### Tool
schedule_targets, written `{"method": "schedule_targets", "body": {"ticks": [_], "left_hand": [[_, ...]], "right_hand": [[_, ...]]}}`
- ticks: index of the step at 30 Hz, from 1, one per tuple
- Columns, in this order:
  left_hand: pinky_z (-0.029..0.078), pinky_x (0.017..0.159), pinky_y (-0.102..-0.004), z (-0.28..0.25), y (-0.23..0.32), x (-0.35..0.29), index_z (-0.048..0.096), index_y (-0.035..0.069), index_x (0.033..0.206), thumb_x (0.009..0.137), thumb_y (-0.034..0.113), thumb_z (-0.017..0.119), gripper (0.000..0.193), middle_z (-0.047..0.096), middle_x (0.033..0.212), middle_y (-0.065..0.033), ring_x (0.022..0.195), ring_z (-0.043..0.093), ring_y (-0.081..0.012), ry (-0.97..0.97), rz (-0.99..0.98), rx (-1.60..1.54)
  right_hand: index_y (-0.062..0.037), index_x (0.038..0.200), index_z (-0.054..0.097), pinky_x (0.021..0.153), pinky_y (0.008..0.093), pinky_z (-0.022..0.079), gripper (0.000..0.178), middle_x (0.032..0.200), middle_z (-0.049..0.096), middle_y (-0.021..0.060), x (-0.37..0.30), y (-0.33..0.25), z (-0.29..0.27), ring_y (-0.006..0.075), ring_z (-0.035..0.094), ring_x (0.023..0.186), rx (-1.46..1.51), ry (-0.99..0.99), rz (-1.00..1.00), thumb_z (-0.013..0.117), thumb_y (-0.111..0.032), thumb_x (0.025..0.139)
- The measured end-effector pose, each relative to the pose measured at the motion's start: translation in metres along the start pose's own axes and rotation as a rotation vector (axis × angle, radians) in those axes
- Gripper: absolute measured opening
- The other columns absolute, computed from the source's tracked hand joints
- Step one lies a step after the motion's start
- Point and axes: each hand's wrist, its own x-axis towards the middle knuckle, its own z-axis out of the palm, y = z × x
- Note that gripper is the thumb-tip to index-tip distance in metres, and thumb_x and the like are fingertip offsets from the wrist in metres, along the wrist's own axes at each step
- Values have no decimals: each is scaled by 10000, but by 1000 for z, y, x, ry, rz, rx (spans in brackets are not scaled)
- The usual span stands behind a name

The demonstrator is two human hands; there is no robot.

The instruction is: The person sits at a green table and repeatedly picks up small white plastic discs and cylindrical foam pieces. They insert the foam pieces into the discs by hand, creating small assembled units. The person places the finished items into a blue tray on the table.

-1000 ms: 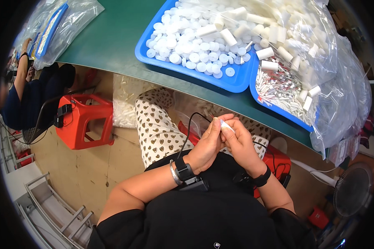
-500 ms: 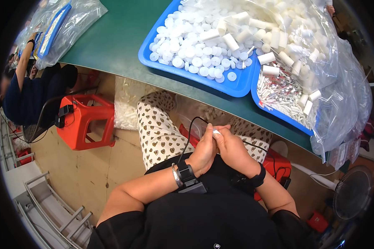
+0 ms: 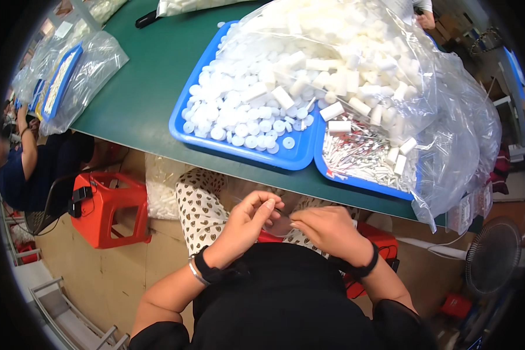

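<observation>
My left hand [image 3: 249,220] is above my lap, its thumb pressed to curled fingers. Just to its right, my right hand [image 3: 331,232] is closed in a pinch, fingertips pointing toward the left hand. A thin, faint line seems to run between the two, but it is too small to name, and what either hand holds is hidden. Beyond them on the table stand a blue tray of round white plastic discs [image 3: 251,141] and, to its right, a second blue tray [image 3: 364,185] with thin red-and-silver pieces, small white pieces and white foam-like cylinders [image 3: 339,127].
A clear plastic bag [image 3: 449,111] of white cylinders spreads over both trays on the green table [image 3: 134,99]. Red stools [image 3: 108,213] stand at left and beside me. A fan [image 3: 493,256] is at right. Another person [image 3: 26,169] sits far left.
My hands were together around a small white piece; now they are apart, and that piece no longer shows. The view has shifted, so the trays appear lower and further left.
</observation>
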Motion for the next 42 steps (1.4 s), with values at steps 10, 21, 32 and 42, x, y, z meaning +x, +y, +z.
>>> {"method": "schedule_targets", "body": {"ticks": [10,21,32,42], "left_hand": [[501,799,-416,16,67,81,663,15,1032,847,59,664,191,633,1029,-137,920,612,-350,162,861,1113],[510,702,-438,11,77,104,644,22,870,841,69,641,55,611,862,-148,809,627,-366,14,662,1363],[492,622,-208,22,64,48,641,-13,1072,1028,309,538,341,678,926,-66,743,628,-98,-128,64,-318],[498,693,-214,19,8,27,605,15,1126,1023,279,553,288,630,962,-37,767,589,-87,-188,-39,-778]], "right_hand": [[-21,952,636,660,392,521,173,882,632,126,28,39,-79,294,636,770,-586,377,-23,638,25,785],[-13,1032,599,576,374,493,154,879,695,128,16,37,-75,295,651,638,-248,597,103,653,-3,888],[-75,905,692,530,353,373,174,650,580,43,9,-16,-68,229,507,539,-326,525,-70,787,-77,760],[-57,946,680,550,350,326,208,628,490,17,10,-26,-54,205,452,560,-396,452,-112,765,-39,756]]}}
